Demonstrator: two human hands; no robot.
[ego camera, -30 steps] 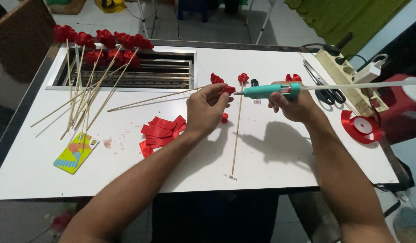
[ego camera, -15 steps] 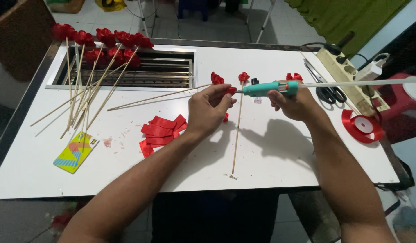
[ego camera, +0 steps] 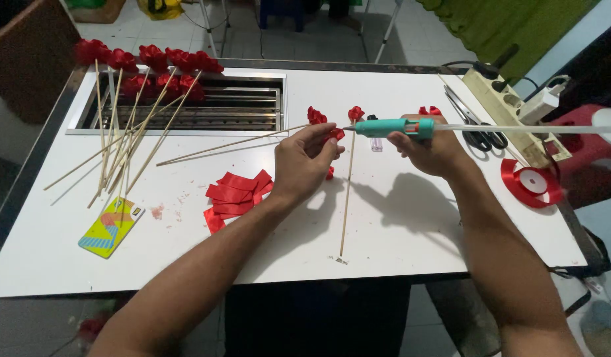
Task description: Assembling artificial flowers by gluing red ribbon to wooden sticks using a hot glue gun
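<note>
Head view showed the right hand (ego camera: 430, 147) wrapped around a teal glue gun (ego camera: 393, 127), fingers pressed together round its body. The gun lay nearly level, its long axis running left to right across the white table (ego camera: 411, 218), its nozzle pointing left toward the left hand (ego camera: 304, 160). A clear glue stick (ego camera: 517, 129) trailed out of its back to the right.

The left hand pinched a small red ribbon piece (ego camera: 334, 134) between thumb and fingertips, just beside the nozzle tip. That piece sat above the middle of the table, near a few red rosebuds (ego camera: 315, 116).

A thin wooden skewer (ego camera: 346, 198) lay below the hands, its long axis running nearly straight from the near edge up toward the nozzle.

The main risk, as I judged it, was a burn: the fingertips were so close to the nozzle that hot glue could have run onto them. Glue could also have dripped onto the skewer or the table beneath. A loose pinch might have let the folded ribbon spring open. The pile of cut ribbon (ego camera: 236, 197) lay well to the left, out of harm's way.
</note>
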